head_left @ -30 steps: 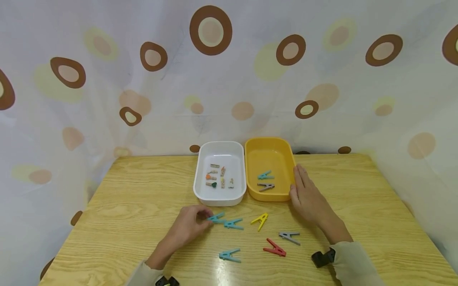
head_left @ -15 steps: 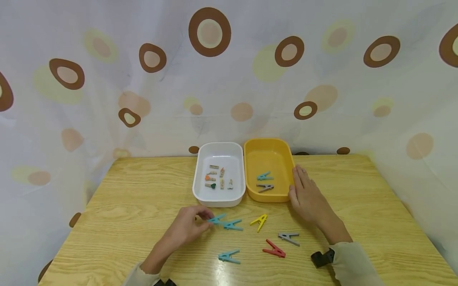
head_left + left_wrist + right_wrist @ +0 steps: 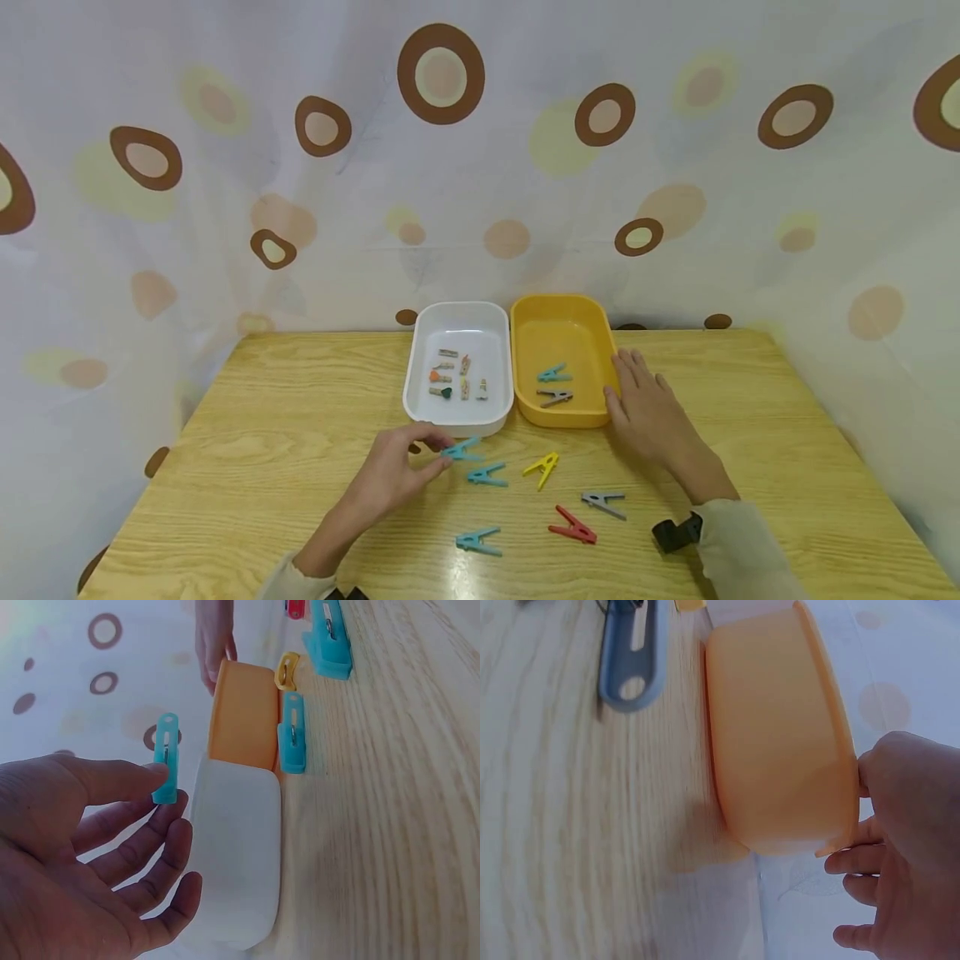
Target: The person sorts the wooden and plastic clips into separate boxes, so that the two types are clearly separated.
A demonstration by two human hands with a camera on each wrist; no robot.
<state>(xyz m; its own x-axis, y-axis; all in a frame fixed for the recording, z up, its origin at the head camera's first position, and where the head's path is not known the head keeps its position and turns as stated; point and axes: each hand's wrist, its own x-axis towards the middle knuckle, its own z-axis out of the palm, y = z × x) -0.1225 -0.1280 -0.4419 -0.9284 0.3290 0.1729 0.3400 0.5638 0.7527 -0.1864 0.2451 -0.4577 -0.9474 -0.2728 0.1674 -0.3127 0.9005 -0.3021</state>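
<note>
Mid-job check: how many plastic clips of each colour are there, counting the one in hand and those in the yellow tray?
Blue clips: 4 (1 in the left hand, 2 on the table, 1 in the yellow tray)
Grey clips: 2 (1 table, 1 tray)
Yellow clip: 1
Red clip: 1
Total: 8

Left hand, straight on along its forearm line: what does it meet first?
Likely the near wall of the white tray, up and right of the left hand in the head view. Height is unclear; it might pass over the rim.
</note>
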